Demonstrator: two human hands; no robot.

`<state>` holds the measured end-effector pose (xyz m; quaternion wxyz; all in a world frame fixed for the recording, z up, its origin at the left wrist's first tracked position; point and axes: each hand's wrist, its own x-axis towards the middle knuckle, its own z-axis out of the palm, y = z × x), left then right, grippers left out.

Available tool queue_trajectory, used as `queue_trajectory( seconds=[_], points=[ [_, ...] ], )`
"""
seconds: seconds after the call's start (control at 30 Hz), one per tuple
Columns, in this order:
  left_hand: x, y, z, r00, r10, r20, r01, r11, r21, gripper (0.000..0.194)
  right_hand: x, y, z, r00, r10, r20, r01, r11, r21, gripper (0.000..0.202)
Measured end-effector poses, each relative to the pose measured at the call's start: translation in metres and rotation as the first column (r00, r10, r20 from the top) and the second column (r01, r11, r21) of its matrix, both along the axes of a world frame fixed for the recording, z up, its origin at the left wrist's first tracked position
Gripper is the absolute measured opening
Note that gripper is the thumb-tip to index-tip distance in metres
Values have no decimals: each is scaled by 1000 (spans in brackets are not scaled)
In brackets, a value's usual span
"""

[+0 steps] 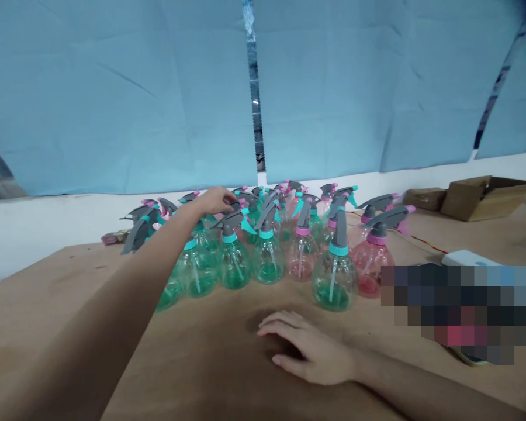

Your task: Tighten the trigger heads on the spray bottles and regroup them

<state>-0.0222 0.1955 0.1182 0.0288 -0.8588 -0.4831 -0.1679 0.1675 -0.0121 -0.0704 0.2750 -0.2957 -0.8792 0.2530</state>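
While the brown counter (48, 292) carries a cluster of spray bottles (267, 245) at twelve o'clock, the left hand (213, 200) reaches over them, its grip curled on a grey trigger head (239, 206); the right hand (309, 351) lies spread flat at five o'clock.

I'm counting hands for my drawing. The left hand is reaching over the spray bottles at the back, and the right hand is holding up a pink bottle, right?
Not quite. The left hand does reach over the spray bottles at the back, but the right hand holds nothing: it rests flat, palm down, on the brown table in front of the bottles. The head view shows this.
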Motion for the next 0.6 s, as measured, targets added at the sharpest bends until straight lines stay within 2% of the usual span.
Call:
queue_trajectory(
  seconds=[0.17,0.27,0.37,0.47,0.6],
  points=[
    [-5,11,-10,999,-42,-23,42,999,-4,28,0,1,-1,1000,5,7,-5,1000,15,43],
    [-9,9,-8,999,-45,2,45,999,10,29,0,1,-1,1000,9,-3,-9,1000,17,43],
    [-13,4,5,999,-26,44,23,998,56,31,0,1,-1,1000,4,-1,-4,1000,18,42],
    [-15,-8,23,992,-18,127,-1,989,145,31,0,1,-1,1000,1,3,-1,1000,21,42],
    [-13,-42,55,956,-89,281,-22,929,369,32,0,0,1,1000,0,8,0,1000,13,42]
  ],
)
